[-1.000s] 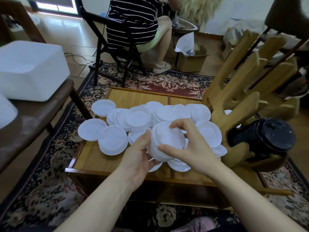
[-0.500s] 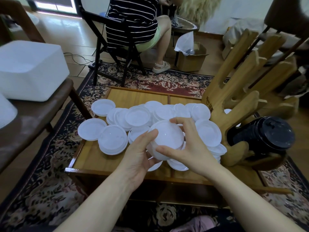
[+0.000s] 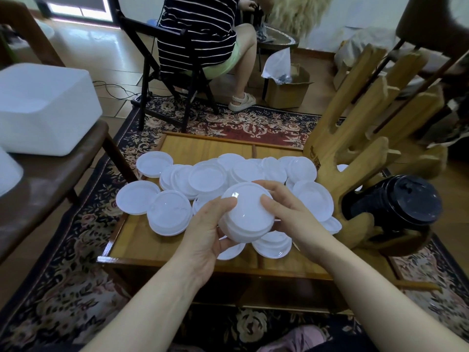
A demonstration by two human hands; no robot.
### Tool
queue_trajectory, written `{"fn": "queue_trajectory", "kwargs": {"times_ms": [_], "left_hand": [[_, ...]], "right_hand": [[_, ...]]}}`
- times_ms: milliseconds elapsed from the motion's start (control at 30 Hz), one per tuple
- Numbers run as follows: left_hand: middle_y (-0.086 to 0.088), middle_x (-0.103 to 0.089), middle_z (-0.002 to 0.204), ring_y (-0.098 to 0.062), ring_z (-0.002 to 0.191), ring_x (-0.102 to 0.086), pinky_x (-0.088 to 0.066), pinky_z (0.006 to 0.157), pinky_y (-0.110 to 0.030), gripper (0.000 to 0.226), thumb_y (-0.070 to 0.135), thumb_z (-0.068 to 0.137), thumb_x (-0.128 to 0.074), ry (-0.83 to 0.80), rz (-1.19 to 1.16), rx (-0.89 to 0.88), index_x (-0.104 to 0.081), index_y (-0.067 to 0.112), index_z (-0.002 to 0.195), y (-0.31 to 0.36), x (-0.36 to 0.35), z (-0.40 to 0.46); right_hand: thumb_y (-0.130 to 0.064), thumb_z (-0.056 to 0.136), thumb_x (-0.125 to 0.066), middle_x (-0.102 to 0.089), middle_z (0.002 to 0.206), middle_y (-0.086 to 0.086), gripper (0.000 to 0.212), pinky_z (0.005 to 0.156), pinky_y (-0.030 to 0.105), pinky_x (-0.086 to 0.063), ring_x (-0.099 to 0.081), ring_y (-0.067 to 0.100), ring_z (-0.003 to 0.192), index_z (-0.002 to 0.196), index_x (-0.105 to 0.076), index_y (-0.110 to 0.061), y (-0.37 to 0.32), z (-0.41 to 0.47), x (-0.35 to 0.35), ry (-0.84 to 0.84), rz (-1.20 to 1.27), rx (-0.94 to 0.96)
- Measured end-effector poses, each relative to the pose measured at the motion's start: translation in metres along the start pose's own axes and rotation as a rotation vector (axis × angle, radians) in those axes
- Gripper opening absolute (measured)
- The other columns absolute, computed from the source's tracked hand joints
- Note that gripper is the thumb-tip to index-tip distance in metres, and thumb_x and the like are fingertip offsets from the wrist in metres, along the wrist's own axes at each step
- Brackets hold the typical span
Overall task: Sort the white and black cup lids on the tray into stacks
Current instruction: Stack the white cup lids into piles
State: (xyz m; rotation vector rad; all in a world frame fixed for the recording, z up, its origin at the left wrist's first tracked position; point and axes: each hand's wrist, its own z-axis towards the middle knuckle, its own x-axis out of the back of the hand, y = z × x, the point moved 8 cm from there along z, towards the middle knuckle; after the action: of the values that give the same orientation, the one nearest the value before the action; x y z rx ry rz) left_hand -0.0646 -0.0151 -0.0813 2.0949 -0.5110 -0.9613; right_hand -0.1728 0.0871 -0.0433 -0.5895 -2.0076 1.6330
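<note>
A stack of white lids [image 3: 247,213] is held above the near part of the wooden tray [image 3: 142,240]. My left hand [image 3: 205,235] cups it from below and from the left, thumb on the top lid. My right hand [image 3: 291,217] grips its right side, fingers over the far rim. Several loose white lids [image 3: 206,176] lie scattered over the tray's middle, and a small pile of white lids [image 3: 170,214] sits at the left. A stack of black lids [image 3: 396,203] lies on its side in the wooden rack [image 3: 355,158] at the right.
A wooden chair [image 3: 50,174] at the left carries a white box [image 3: 43,107]. A person in a striped top [image 3: 200,34] sits on a black folding chair beyond the tray. A cardboard box [image 3: 289,90] stands on the floor behind. A patterned rug [image 3: 63,288] lies under everything.
The stack has tilted so its top lid faces up towards me. My right hand's fingers slid from over the top to the right side, and my left thumb came onto the top.
</note>
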Motion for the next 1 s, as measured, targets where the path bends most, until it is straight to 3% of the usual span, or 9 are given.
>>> {"fn": "queue_trajectory", "kwargs": {"times_ms": [233,400,533,633,700,767,867,1000], "left_hand": [[-0.005,-0.075,0.113,-0.027,0.107,-0.070,-0.060,0.089,-0.049,0.033,0.032,0.088,-0.069,0.010,0.089,0.038,-0.071,0.017,0.117,-0.003,0.000,-0.002],[-0.008,-0.076,0.111,-0.028,0.103,-0.072,-0.062,0.081,-0.042,0.033,0.034,0.089,-0.068,0.008,0.077,0.062,-0.071,0.017,0.117,-0.003,0.001,-0.003],[-0.011,-0.076,0.111,-0.028,0.098,-0.072,-0.062,0.077,-0.040,0.030,0.029,0.089,-0.068,0.003,0.078,0.084,-0.069,0.015,0.116,-0.005,0.002,-0.002],[-0.012,-0.075,0.111,-0.031,0.101,-0.071,-0.062,0.078,-0.042,0.025,0.024,0.089,-0.069,0.079,0.068,0.075,-0.070,0.014,0.112,-0.008,0.009,0.000],[-0.011,-0.075,0.112,-0.030,0.102,-0.070,-0.062,0.073,-0.039,0.022,0.022,0.088,-0.070,0.120,0.054,0.056,-0.071,0.013,0.109,-0.007,0.014,0.002],[-0.011,-0.074,0.113,-0.029,0.106,-0.069,-0.060,0.073,-0.038,0.022,0.022,0.087,-0.071,0.147,0.043,0.036,-0.071,0.012,0.108,-0.006,0.017,0.004],[-0.012,-0.073,0.116,-0.031,0.110,-0.068,-0.059,0.078,-0.040,0.027,0.022,0.088,-0.071,0.156,0.028,0.033,-0.070,0.011,0.113,-0.005,0.021,0.006],[-0.011,-0.072,0.120,-0.032,0.114,-0.066,-0.058,0.080,-0.040,0.030,0.021,0.087,-0.070,0.128,0.014,0.059,-0.069,0.013,0.116,-0.008,0.022,0.007]], "right_hand": [[-0.024,0.101,-0.047,-0.065,0.109,-0.006,0.022,0.072,0.026,-0.056,-0.066,0.007,0.091,0.118,-0.059,-0.033,0.006,0.000,0.000,0.026,0.038,-0.058],[-0.027,0.102,-0.046,-0.069,0.107,-0.010,0.025,0.080,0.029,-0.057,-0.067,0.010,0.099,0.122,-0.060,-0.030,0.010,-0.001,0.002,0.038,0.012,-0.105],[-0.024,0.102,-0.045,-0.064,0.117,0.000,0.026,0.072,0.022,-0.055,-0.066,0.004,0.092,0.124,-0.059,-0.028,0.012,-0.001,0.001,0.013,0.013,-0.127],[-0.027,0.101,-0.048,-0.065,0.115,-0.005,0.024,0.072,0.021,-0.055,-0.065,0.003,0.093,0.122,-0.060,-0.028,0.015,-0.001,0.002,0.000,-0.037,-0.127],[-0.035,0.098,-0.053,-0.063,0.113,-0.014,0.019,0.076,0.023,-0.053,-0.063,0.005,0.097,0.116,-0.060,-0.032,0.011,0.001,0.019,0.106,-0.211,-0.051],[-0.042,0.094,-0.059,-0.059,0.110,-0.021,0.022,0.078,0.022,-0.048,-0.058,0.003,0.097,0.113,-0.057,-0.033,0.000,0.001,0.048,0.294,-0.535,0.043],[-0.038,0.092,-0.062,-0.056,0.113,-0.011,0.033,0.075,0.028,-0.045,-0.053,0.009,0.104,0.122,-0.055,-0.025,-0.004,0.000,0.087,0.505,-0.989,0.058],[-0.034,0.094,-0.057,-0.055,0.122,0.000,0.034,0.075,0.032,-0.045,-0.049,0.019,0.115,0.123,-0.054,-0.017,0.027,0.011,0.105,0.450,-1.229,-0.115]]}}
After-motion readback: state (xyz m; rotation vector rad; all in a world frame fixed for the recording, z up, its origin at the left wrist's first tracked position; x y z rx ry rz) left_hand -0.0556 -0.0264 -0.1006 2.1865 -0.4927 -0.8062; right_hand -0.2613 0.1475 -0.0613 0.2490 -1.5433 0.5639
